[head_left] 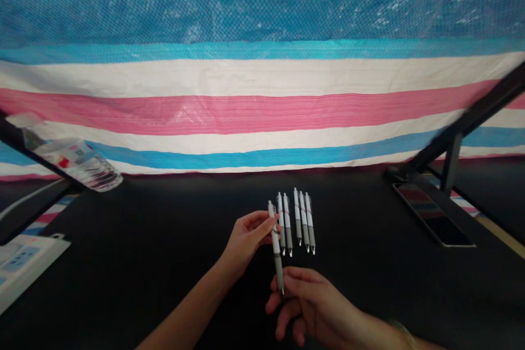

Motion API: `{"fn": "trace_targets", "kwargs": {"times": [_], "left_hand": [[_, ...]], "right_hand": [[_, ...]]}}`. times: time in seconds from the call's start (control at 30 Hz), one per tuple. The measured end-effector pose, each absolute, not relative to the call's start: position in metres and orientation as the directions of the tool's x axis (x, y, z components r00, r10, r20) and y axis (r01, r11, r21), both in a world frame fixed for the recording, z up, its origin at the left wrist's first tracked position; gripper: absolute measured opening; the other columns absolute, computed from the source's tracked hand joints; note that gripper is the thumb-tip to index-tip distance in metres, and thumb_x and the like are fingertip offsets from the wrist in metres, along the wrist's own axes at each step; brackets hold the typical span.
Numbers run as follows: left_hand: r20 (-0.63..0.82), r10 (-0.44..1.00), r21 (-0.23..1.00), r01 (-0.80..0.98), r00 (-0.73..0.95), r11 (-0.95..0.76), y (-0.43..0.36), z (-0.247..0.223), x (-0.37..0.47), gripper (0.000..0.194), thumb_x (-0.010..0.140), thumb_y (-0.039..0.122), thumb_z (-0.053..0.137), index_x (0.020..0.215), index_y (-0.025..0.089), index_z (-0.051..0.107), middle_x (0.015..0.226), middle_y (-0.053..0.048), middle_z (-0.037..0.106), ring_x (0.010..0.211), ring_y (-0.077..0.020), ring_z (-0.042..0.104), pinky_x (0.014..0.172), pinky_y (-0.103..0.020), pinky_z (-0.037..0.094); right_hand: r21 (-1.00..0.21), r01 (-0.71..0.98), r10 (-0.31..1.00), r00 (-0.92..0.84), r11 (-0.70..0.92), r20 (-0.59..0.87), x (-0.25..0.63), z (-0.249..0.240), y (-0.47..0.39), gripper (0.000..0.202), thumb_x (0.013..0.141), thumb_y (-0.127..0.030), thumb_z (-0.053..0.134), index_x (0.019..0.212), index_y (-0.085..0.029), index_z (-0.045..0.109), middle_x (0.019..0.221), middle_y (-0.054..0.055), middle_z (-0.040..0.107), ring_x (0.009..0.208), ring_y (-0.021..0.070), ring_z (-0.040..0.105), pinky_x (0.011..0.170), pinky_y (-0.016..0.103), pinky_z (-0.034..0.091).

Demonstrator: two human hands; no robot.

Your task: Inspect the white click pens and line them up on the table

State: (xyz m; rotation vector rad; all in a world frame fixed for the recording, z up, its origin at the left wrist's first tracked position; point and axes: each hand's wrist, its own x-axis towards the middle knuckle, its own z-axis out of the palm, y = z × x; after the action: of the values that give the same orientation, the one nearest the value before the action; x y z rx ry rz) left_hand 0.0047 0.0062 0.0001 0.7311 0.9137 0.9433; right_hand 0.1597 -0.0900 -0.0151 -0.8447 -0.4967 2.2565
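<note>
— What have the hands got?
— A white-and-grey pen (pixel 276 243), held up over the middle of the black surface (pixel 131 251), slanting, its tip towards the near edge
— Both hands on it?
— Yes. The left hand (pixel 248 238) pinches the white upper part between thumb and forefinger; the right hand (pixel 311 298) pinches the grey grip near the tip, its other fingers loosely curled and spread apart
— Any more pens?
— A pair of pens (pixel 287 227) lies just beside the left fingers; touching or not, I can't tell. Right of them, past a small gap, lie three pens (pixel 304 221) side by side, all tips towards the near edge
— And round the edges?
— A phone (pixel 435 216) by the right edge, a tilted clear bottle (pixel 88 164) by the far left corner, a striped sheet (pixel 262 115) behind the far edge
</note>
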Motion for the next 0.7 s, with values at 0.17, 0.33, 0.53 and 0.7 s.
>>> {"fn": "trace_targets", "kwargs": {"times": [0.17, 0.33, 0.53, 0.7], "left_hand": [[-0.311, 0.909, 0.842, -0.365, 0.276, 0.399, 0.0059, -0.0007, 0.0053, 0.042, 0.059, 0.043, 0.094, 0.084, 0.013, 0.080, 0.070, -0.005, 0.075, 0.060, -0.0118, 0.067, 0.058, -0.020, 0.055], [-0.291, 0.914, 0.845, -0.373, 0.283, 0.384, 0.0057, -0.0019, 0.0056, 0.039, 0.061, 0.042, 0.093, 0.084, 0.013, 0.080, 0.070, -0.005, 0.075, 0.061, -0.0117, 0.067, 0.057, -0.019, 0.054], [-0.316, 0.911, 0.814, -0.418, 0.267, 0.404, 0.0032, 0.0008, 0.0083, 0.040, 0.058, 0.040, 0.094, 0.083, 0.012, 0.080, 0.070, -0.005, 0.075, 0.061, -0.0124, 0.068, 0.059, -0.021, 0.056], [-0.329, 0.906, 0.788, -0.452, 0.266, 0.419, 0.0024, 0.0015, 0.0103, 0.040, 0.055, 0.039, 0.096, 0.078, 0.011, 0.079, 0.067, -0.005, 0.075, 0.058, -0.0121, 0.067, 0.057, -0.020, 0.056]], "right_hand": [[-0.537, -0.453, 0.690, -0.594, -0.711, -0.413, 0.1606, -0.0133, -0.0895, 0.039, 0.088, -0.040, 0.071, 0.111, -0.013, 0.054, 0.094, 0.011, 0.075, 0.069, 0.0185, 0.076, 0.045, 0.016, 0.048], [-0.566, -0.386, 0.663, -0.606, -0.728, -0.439, 0.1612, -0.0145, -0.0904, 0.045, 0.082, -0.046, 0.078, 0.099, -0.012, 0.054, 0.084, 0.009, 0.074, 0.061, 0.0153, 0.073, 0.040, 0.014, 0.043], [-0.579, -0.343, 0.643, -0.615, -0.740, -0.457, 0.1635, -0.0212, -0.0882, 0.049, 0.078, -0.048, 0.080, 0.095, -0.016, 0.048, 0.073, 0.005, 0.073, 0.049, 0.0126, 0.067, 0.035, 0.014, 0.035], [-0.596, -0.326, 0.646, -0.607, -0.733, -0.463, 0.1636, -0.0194, -0.0873, 0.048, 0.076, -0.047, 0.081, 0.090, -0.018, 0.046, 0.066, 0.002, 0.071, 0.042, 0.0100, 0.062, 0.034, 0.014, 0.034]]}}
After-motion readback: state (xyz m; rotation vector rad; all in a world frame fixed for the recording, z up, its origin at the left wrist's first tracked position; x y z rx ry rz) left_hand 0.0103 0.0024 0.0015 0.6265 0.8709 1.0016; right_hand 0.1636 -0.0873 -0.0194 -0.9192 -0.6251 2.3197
